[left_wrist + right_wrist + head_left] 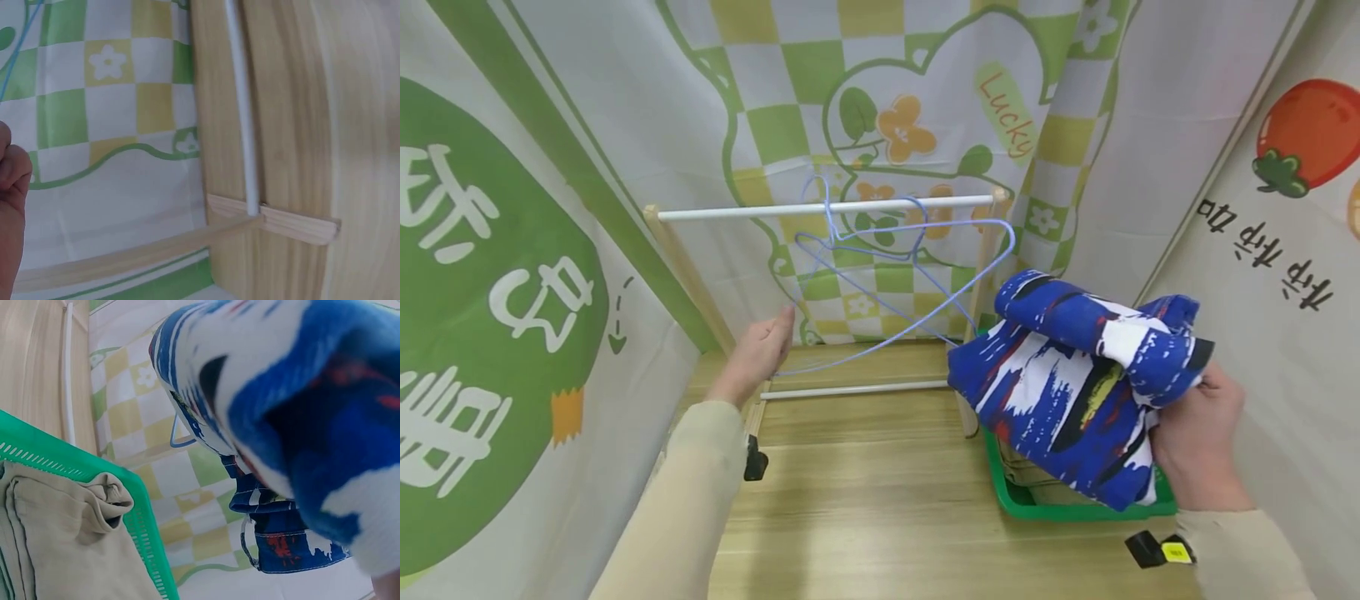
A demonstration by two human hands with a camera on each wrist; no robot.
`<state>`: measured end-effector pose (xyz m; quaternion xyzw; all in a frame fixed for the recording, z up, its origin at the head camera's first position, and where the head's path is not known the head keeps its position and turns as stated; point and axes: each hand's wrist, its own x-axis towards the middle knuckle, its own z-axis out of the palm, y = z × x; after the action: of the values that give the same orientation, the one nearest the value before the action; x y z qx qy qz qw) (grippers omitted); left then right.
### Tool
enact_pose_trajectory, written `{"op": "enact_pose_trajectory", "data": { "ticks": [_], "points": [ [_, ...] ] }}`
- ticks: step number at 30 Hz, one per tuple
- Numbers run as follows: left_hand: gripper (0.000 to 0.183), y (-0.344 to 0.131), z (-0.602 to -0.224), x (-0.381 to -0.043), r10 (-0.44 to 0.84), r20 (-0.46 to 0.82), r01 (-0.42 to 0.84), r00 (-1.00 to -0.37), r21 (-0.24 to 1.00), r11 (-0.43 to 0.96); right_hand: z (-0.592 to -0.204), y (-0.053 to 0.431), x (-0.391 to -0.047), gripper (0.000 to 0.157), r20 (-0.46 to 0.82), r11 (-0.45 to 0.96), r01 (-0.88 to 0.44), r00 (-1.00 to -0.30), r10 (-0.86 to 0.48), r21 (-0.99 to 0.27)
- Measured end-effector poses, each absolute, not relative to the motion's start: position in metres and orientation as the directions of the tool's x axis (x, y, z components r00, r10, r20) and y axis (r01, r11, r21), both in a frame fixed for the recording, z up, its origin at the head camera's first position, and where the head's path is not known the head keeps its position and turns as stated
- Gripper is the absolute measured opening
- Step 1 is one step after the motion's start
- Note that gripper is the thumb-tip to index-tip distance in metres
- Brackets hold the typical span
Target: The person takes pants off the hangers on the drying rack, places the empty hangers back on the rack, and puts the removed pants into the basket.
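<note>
My left hand [760, 346] has its fingers curled at the left corner of a lavender-blue wire hanger [917, 315], which tilts across the rack. This hanger's hook appears to be over the white top bar. A second similar hanger [871, 293] hangs behind it. In the left wrist view, only part of the left hand [11, 172] shows. On the right, my right hand [1202, 437] grips a bunched blue garment [1067, 383] with white, red, black and yellow markings; its exact kind is unclear. The garment [262, 394] fills much of the right wrist view, hiding most of the fingers.
The wooden rack has a white top bar [722, 213] and a lower bar [850, 390]. Beneath the garment stands a green basket [1022, 507] with folded khaki clothes [69, 531] inside. Wood-grain tabletop [865, 500] lies in front. Printed cloth walls surround the space.
</note>
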<state>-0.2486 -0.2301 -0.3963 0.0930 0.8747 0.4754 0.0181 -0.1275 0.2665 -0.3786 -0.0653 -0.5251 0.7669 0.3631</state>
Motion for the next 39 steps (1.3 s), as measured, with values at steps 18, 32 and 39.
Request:
{"op": "enact_pose_trajectory", "data": {
  "ticks": [18,32,39],
  "points": [
    [0.085,-0.242,-0.452,-0.212,-0.031,0.003,-0.012,-1.0,0.882,0.471,-0.387,0.25,-0.115,0.029,0.829,0.649,-0.57,-0.53,0.178,-0.504],
    [0.064,-0.16,-0.465,-0.146,0.33,-0.169,-0.059,-0.929,0.946,0.318,-0.392,0.241,-0.117,0.054,0.909,0.701,-0.673,-0.409,-0.085,-0.237],
    [0.089,-0.104,-0.461,-0.136,0.72,-0.275,-0.491,-0.637,0.865,-0.104,-0.394,0.229,-0.121,0.044,0.933,0.676,-0.737,-0.243,-0.267,0.002]
  ]
}}
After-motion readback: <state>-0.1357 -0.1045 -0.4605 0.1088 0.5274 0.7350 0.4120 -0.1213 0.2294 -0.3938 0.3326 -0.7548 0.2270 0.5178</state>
